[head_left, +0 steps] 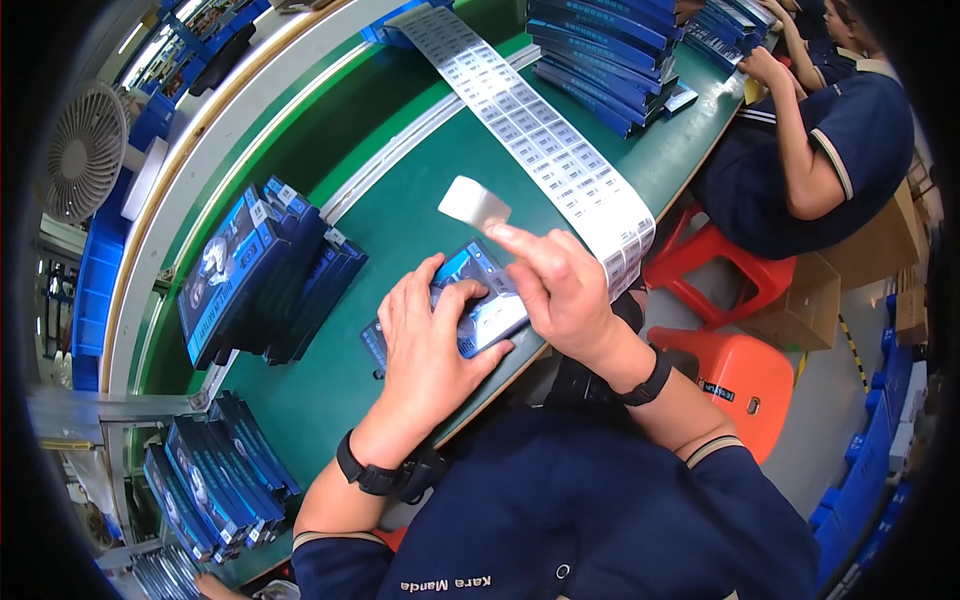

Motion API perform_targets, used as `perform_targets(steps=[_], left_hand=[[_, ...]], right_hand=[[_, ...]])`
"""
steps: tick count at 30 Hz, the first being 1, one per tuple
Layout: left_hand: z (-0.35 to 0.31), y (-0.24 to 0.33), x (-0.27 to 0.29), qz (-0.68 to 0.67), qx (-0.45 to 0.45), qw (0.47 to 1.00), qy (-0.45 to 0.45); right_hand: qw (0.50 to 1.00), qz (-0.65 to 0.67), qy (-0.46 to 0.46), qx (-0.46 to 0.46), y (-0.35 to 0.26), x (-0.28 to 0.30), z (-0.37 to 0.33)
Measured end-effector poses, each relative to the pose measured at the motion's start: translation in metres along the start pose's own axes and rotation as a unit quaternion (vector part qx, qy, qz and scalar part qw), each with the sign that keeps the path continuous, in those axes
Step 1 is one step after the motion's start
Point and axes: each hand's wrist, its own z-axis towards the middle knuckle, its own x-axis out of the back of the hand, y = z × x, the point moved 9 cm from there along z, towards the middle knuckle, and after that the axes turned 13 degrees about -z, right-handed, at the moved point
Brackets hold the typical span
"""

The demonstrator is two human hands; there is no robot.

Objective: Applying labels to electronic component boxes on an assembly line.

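A flat blue box (497, 308) with a printed picture lies on the green tabletop before me, near its front edge. My left hand (428, 325) is spread over this box and grips it, the thumb along its near side. Just to the right, my right hand (562, 290) is raised with the index finger stretched out and the other fingers curled. At that fingertip is a white label (473, 203), slightly blurred, above the table and apart from the box. A long strip of printed labels (530, 130) runs from the far side of the table to its front edge, beyond my right hand.
Stacks of blue boxes stand at the left (225, 275), the lower left (215, 480) and the far right (610, 60). A person in a dark shirt (815, 165) sits at the right. Orange stools (740, 385) and cardboard boxes (805, 305) are beside the table. A white fan (85, 150) is upper left.
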Motion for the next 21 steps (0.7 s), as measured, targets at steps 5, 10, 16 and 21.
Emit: perform_targets(steps=[5,10,16,21], left_hand=[[-0.006,-0.018,-0.004,-0.005,0.036,0.999,-0.006],[-0.006,-0.019,-0.003,-0.009,0.036,0.999,-0.006],[-0.007,-0.02,-0.003,-0.013,0.036,0.999,-0.008],[-0.007,-0.02,-0.003,-0.015,0.037,0.999,-0.011]], right_hand=[[0.949,0.167,-0.061,-0.26,0.043,-0.016,-0.004],[0.919,0.182,-0.172,-0.303,0.046,-0.045,-0.014],[0.922,0.162,-0.206,-0.286,0.044,-0.051,-0.007],[0.924,0.15,-0.21,-0.282,0.042,-0.052,-0.008]])
